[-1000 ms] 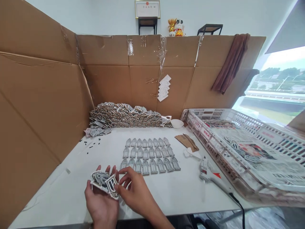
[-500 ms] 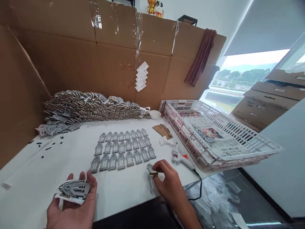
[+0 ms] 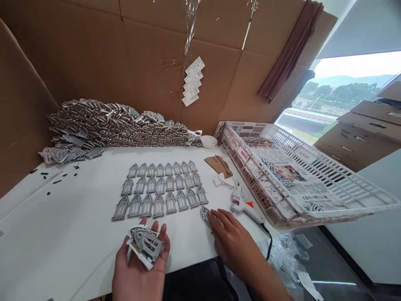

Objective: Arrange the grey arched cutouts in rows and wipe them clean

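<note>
The window piece (image 3: pixel 205 215) was seen at the tabletop (image 3: pixel 78 217), towards its front edge, just off the right end of the nearest row (image 3: pixel 158 205). It was touched by the right hand (image 3: pixel 230 236); whether it was gripped could not be told. A stack (image 3: pixel 147 243) was cradled in the cupped left hand (image 3: pixel 139 276). The piece seemed best laid flat, squared up, its neighbours left unnudged.

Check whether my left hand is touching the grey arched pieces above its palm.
Touching. The head view shows the grey arched pieces resting in the upturned left hand, with its fingers along their edge.
</note>
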The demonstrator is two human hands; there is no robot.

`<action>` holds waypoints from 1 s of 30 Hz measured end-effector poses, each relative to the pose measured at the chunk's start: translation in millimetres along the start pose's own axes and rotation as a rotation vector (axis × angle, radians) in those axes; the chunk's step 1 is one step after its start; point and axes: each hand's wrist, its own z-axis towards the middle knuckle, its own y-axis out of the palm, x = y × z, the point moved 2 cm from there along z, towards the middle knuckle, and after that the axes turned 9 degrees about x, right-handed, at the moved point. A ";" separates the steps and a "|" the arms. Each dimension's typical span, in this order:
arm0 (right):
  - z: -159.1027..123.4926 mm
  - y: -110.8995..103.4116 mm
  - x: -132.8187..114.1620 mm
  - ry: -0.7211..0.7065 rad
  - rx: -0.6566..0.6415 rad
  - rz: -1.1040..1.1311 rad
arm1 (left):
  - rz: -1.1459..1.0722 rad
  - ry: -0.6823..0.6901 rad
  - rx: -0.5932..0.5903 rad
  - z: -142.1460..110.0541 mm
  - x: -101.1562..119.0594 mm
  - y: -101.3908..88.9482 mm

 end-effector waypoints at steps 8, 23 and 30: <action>2.2 -9.7 -12.8 0.111 0.039 0.080 | 0.065 -0.094 0.011 -6.0 -31.4 10.9; 12.7 -27.6 -87.8 0.287 0.122 0.613 | 0.129 -0.368 -0.011 -35.7 -63.7 4.6; 14.1 -35.6 -62.8 0.648 0.143 0.982 | 0.021 -0.202 -0.088 -35.5 -54.0 12.5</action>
